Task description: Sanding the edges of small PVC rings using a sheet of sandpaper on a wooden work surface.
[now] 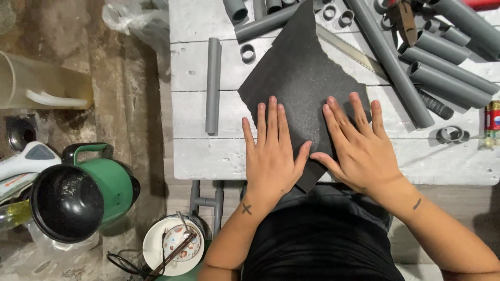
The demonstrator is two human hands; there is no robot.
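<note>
A dark grey sheet of rough sandpaper (304, 73) with torn edges lies on a white plank table (208, 156). My left hand (271, 156) rests flat on its near left corner, fingers spread. My right hand (362, 148) presses flat on its near right part, thumb pointing toward the left hand. Neither hand grips anything.
A short grey pipe (212, 86) lies left of the sheet. Several grey pipes (448, 67) and pipe rings (248, 53) lie at the back and right, with a saw blade (351, 52) and a small can (492, 117). A green pot (78, 195) and bowl (174, 247) sit on the floor.
</note>
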